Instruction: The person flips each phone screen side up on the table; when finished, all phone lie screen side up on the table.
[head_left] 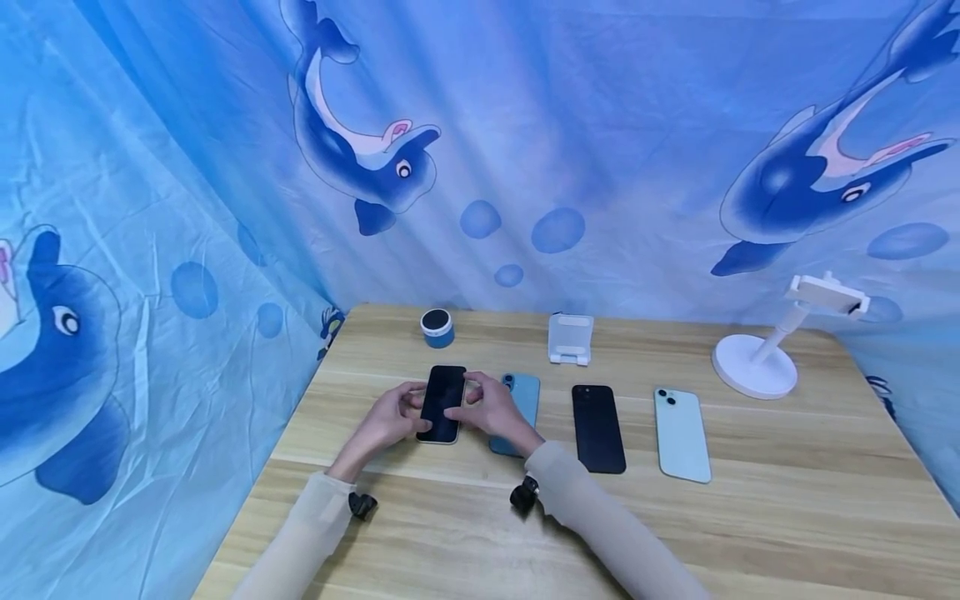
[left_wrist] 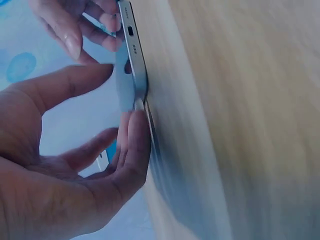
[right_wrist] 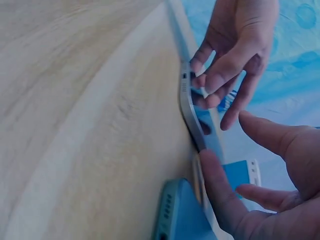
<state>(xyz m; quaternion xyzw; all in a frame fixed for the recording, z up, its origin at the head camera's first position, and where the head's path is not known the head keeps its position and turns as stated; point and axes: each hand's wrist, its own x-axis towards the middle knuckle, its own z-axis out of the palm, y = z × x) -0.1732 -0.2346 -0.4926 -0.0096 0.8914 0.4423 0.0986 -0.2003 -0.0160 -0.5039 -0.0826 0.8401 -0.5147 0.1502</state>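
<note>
Pale sleeves (head_left: 600,512); left hand (head_left: 389,417), right hand (head_left: 496,408) half-spread; both touch black-screened phone (head_left: 444,390)

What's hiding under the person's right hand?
In the head view, a teal phone lies there on the wooden table. Its lens end and part of its bottom end show. The right hand and wrist cover some of its middle, so that's hidden.

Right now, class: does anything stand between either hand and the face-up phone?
Nothing visible does: the left hand and right hand are at either side of the face-up phone. The teal phone lies right of it, not between.
</note>
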